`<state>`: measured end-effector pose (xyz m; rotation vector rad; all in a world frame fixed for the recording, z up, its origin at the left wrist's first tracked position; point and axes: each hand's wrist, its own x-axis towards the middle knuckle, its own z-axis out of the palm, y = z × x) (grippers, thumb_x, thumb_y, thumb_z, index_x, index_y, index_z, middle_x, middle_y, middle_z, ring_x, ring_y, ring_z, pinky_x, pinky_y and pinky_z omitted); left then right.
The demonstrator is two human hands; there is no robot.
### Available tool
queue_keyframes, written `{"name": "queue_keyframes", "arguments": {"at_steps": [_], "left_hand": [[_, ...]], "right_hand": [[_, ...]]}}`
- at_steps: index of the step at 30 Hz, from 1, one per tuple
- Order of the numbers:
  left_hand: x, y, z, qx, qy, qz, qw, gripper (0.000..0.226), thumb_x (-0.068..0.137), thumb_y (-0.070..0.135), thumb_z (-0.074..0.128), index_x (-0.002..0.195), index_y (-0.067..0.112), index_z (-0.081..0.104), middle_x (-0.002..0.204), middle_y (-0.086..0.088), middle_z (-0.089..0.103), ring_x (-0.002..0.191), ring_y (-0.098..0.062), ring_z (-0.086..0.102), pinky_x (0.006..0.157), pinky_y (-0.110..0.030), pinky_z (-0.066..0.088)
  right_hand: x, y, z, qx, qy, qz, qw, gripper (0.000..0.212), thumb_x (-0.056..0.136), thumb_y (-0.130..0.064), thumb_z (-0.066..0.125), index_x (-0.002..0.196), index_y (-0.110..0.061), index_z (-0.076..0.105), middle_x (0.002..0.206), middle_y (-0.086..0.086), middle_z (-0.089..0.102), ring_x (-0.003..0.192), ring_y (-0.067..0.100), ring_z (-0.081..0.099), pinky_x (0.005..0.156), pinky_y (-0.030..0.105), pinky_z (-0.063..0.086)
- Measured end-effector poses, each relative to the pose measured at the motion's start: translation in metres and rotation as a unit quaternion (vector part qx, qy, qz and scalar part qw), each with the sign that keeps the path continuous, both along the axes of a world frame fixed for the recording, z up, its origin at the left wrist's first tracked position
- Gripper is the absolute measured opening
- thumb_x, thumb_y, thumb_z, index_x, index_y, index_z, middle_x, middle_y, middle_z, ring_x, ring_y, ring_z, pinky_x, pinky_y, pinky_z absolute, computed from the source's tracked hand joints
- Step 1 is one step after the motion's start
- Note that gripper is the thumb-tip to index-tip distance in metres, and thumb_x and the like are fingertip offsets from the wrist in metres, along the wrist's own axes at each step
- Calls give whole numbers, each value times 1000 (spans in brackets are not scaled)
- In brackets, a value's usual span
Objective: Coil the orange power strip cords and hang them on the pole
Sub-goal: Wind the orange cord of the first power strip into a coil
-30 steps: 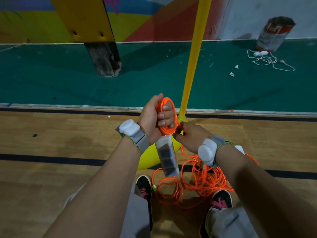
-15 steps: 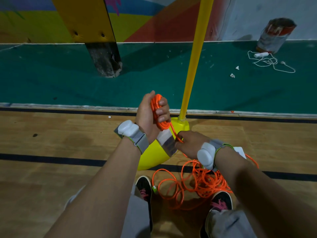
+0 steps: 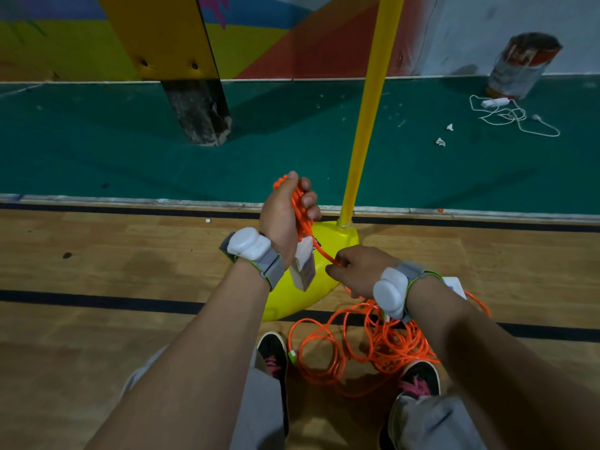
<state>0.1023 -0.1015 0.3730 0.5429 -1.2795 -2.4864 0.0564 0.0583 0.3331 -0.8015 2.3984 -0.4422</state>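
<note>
My left hand (image 3: 285,212) grips a small coil of orange cord (image 3: 298,211) wound around its fingers, with a white power strip (image 3: 302,266) hanging just below the palm. A taut strand runs from the coil down to my right hand (image 3: 358,269), which pinches it. Loose orange cord (image 3: 367,347) lies tangled on the wood floor between my shoes. The yellow pole (image 3: 373,105) rises from its yellow base (image 3: 311,293) just right of my left hand. A second white strip (image 3: 454,284) peeks out behind my right wrist.
A white cord with a small strip (image 3: 506,113) lies on the green floor at far right, beside a paint can (image 3: 522,64). A yellow board on a dark post (image 3: 194,115) stands at back left. My shoes (image 3: 274,355) flank the cord pile.
My left hand has turned and moved left and up, carrying the coil. My right hand has slid lower and to the right along the strand. The hanging power strip has swung in under my left palm.
</note>
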Motion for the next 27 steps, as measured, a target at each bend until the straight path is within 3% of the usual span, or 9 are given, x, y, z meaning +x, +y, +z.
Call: {"name": "queue_keyframes", "arguments": {"at_steps": [4, 7, 10, 13, 16, 18, 22, 27], "left_hand": [[-1, -3, -3, -59, 6, 35, 998, 35, 118, 32, 39, 91, 15, 52, 65, 6, 54, 54, -13, 49, 61, -28, 39], [-2, -2, -5, -94, 4, 44, 995, 33, 118, 31, 39, 93, 14, 53, 68, 5, 57, 58, -14, 52, 65, -31, 42], [-1, 0, -5, -131, 3, 46, 990, 32, 118, 30, 40, 94, 13, 55, 72, 4, 59, 61, -15, 55, 67, -30, 47], [0, 2, -5, -160, 3, 55, 986, 31, 117, 28, 43, 94, 13, 58, 76, 2, 61, 64, -16, 57, 70, -31, 50], [-1, -1, -7, -194, 4, 74, 978, 31, 117, 26, 46, 93, 14, 62, 78, 4, 65, 69, -17, 61, 78, -36, 52], [0, -2, -8, -203, 5, 77, 976, 29, 117, 26, 47, 97, 15, 65, 81, 5, 68, 73, -17, 65, 81, -37, 54], [1, 0, -10, -254, 5, 80, 964, 25, 116, 28, 50, 106, 15, 68, 91, 5, 75, 83, -17, 72, 93, -43, 58], [0, -5, -13, -309, 17, 70, 948, 24, 116, 24, 48, 109, 16, 69, 99, 0, 78, 88, -19, 76, 86, -31, 58]], "right_hand": [[-3, 0, -2, 11, 5, -1, 1000, 46, 104, -53, 54, 73, -20, 50, 74, 7, 55, 75, 31, 54, 62, 34, 37], [0, 1, 1, -14, -20, -18, 1000, 51, 105, -59, 50, 80, -15, 57, 88, 22, 68, 72, 30, 55, 67, 36, 43], [2, 1, 5, -17, -34, -19, 999, 56, 104, -57, 52, 85, -5, 62, 100, 25, 73, 71, 28, 55, 69, 38, 47], [1, 2, 7, -19, -42, -19, 999, 58, 104, -51, 56, 96, 5, 69, 87, 22, 73, 69, 28, 54, 67, 36, 45], [-2, 5, 9, -2, -54, -18, 998, 55, 105, -51, 53, 82, -5, 75, 62, -3, 68, 65, 25, 63, 62, 29, 46], [-1, 6, 9, 4, -56, -7, 998, 56, 107, -53, 50, 74, -13, 71, 55, -6, 65, 59, 18, 60, 58, 28, 42], [-1, 4, 7, -12, -51, -5, 999, 49, 105, -54, 53, 78, -14, 63, 76, 8, 74, 68, 29, 65, 68, 35, 51], [-1, 3, 4, 0, -12, -8, 1000, 50, 104, -54, 54, 77, -13, 52, 68, 7, 49, 65, 28, 47, 62, 35, 35]]}}
